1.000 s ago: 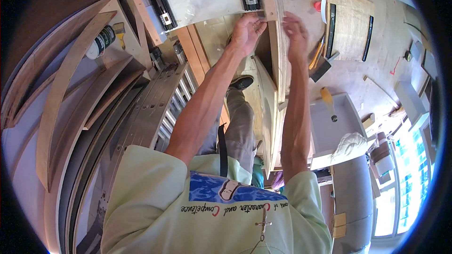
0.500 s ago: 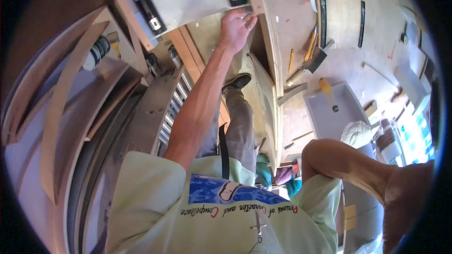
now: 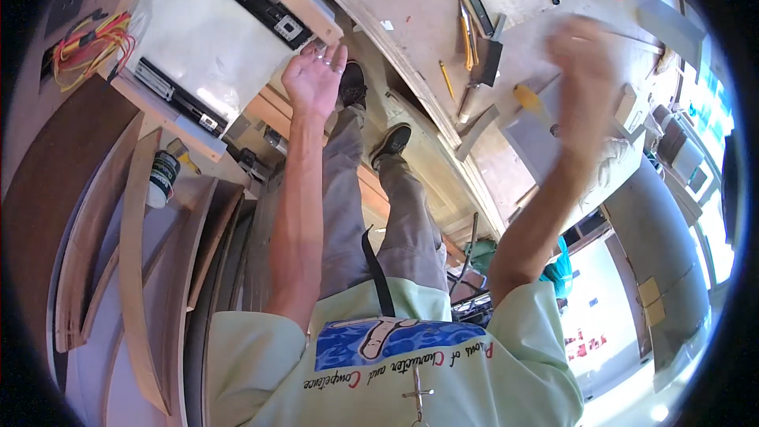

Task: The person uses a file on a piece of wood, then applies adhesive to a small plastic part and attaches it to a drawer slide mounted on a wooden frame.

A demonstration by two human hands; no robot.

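My left hand (image 3: 315, 83) is palm up with its fingers loosely curled and apart. Its fingertips are at the front end of a black drawer slide (image 3: 287, 26) and the pale wooden rail beside it; whether they touch is hard to tell. A white panel (image 3: 194, 24) lies between this slide and a second drawer slide (image 3: 175, 96) on the other wooden rail. My right hand (image 3: 585, 51) is raised over the workbench at the right, smeared by motion, so its fingers and anything in them cannot be made out.
On the workbench (image 3: 415, 12) lie a pencil (image 3: 447, 79), a dark-bladed scraper (image 3: 489, 63), a yellow-handled tool (image 3: 528, 98) and loose slides. Curved wooden strips (image 3: 136, 269) stand at the left near a can (image 3: 164, 178) and a brush (image 3: 183, 156). Coloured wires (image 3: 93, 49) hang at far left.
My right arm has swung from the lower right up over the workbench. The view has turned, bringing the second slide and the wires into sight. My left hand stays by the slide's end.
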